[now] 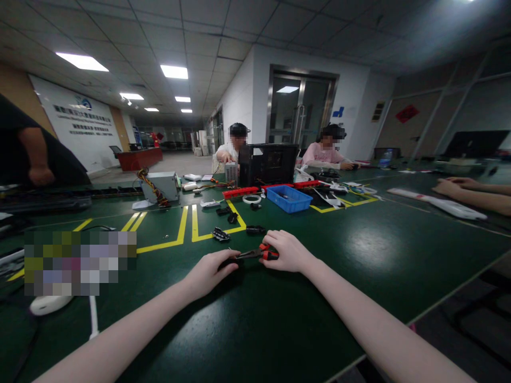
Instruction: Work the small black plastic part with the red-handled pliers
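My right hand point(286, 251) is closed around the red-and-black handles of a pair of pliers point(250, 254), whose grey jaws point left. The jaws reach the fingertips of my left hand point(209, 272). Thumb and fingers of that hand are closed on a small dark piece point(228, 261), mostly hidden, with a thin tip sticking up beside it. Just beyond my hands on the green table point(247, 330) lie a black part with light edges point(221, 234) and a black cylindrical part point(255, 229).
A blue bin point(289, 205) stands ahead, near a white ring point(251, 199) and red strips point(240, 192). Behind it is a black computer case point(267, 165); left, a metal power supply point(163, 186) with bundled wires. Co-workers sit across the table; another person's hands point(451, 186) rest at right.
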Demonstrator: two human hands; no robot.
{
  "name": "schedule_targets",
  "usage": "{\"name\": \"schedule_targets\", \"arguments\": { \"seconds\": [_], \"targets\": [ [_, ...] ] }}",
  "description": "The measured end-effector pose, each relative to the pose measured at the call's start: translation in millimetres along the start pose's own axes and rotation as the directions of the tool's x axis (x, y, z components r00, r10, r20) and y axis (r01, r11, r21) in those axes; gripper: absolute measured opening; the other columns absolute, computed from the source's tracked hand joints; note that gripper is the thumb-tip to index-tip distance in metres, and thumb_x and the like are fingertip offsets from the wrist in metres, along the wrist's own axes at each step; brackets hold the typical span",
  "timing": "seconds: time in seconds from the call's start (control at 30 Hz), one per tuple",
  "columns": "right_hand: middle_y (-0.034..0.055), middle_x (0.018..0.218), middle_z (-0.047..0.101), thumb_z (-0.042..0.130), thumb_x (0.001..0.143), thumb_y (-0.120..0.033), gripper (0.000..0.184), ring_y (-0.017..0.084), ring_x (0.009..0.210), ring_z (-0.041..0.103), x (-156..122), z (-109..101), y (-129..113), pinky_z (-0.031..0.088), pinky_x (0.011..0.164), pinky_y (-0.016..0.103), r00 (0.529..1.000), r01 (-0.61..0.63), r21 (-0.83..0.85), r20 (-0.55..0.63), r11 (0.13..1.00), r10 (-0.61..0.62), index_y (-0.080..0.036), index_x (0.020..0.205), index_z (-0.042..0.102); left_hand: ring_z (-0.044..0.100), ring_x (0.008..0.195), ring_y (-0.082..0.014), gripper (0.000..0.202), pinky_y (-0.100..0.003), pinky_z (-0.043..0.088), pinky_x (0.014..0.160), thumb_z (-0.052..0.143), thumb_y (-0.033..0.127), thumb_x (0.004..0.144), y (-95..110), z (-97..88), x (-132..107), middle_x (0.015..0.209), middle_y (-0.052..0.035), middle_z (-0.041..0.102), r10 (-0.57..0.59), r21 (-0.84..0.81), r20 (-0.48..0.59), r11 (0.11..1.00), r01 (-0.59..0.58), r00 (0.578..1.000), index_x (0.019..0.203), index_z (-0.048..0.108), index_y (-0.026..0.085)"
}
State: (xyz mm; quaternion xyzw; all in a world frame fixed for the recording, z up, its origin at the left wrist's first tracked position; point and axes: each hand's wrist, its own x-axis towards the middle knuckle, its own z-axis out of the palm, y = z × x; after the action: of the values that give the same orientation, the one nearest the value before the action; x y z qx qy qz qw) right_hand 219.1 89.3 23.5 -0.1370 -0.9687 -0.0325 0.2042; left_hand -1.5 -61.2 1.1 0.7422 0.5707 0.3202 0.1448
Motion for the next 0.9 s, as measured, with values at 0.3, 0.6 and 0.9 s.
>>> {"name": "schedule_targets", "arguments": {
  "seconds": [0.3, 0.6, 0.9],
  "targets": [
    [0.0042, 0.086, 0.059, 0.065, 0.074, -0.043, 0.030, 0.021, 0.087, 0.052, 1.8, -1.5, 2.9, 0.031, 0.092, 0.038, 0.993, 0.065, -0.048, -0.097, 0.997, -0.069, -0.018, 0.089, 0.058, 0.058, 0.106, -0.0212, 0.035, -0.036, 0.046, 0.093, 0.053, 0.027, 0.091, -4.7, 2.3, -0.7, 0.117, -0.0050, 0.062, 0.009, 0.024, -0.007, 1.000, -0.009, 1.000, 0.126, 0.052, 0.023],
    [0.0049, 0.084, 0.059, 0.063, 0.075, -0.042, 0.026, 0.021, 0.084, 0.051, 2.4, -1.4, 0.2, 0.033, 0.089, 0.037, 0.989, 0.093, -0.046, -0.110, 0.995, -0.097, -0.019, 0.086, 0.058, 0.060, 0.099, -0.0199, 0.026, -0.034, 0.047, 0.089, 0.054, 0.026, 0.091, -5.4, 2.0, -0.1, 0.109, -0.0040, 0.064, 0.036, 0.030, 0.001, 0.999, -0.036, 0.999, 0.117, 0.057, 0.023],
    [0.0051, 0.088, 0.060, 0.063, 0.076, -0.043, 0.029, 0.021, 0.087, 0.052, 1.1, -1.7, 5.7, 0.032, 0.091, 0.037, 0.988, 0.051, -0.063, -0.144, 0.997, -0.059, -0.019, 0.089, 0.058, 0.058, 0.106, -0.0212, 0.039, -0.036, 0.045, 0.093, 0.056, 0.026, 0.089, -9.1, 5.0, 1.0, 0.115, -0.0048, 0.063, -0.002, -0.034, -0.029, 0.999, 0.001, 1.000, 0.127, 0.047, 0.023]
  ]
}}
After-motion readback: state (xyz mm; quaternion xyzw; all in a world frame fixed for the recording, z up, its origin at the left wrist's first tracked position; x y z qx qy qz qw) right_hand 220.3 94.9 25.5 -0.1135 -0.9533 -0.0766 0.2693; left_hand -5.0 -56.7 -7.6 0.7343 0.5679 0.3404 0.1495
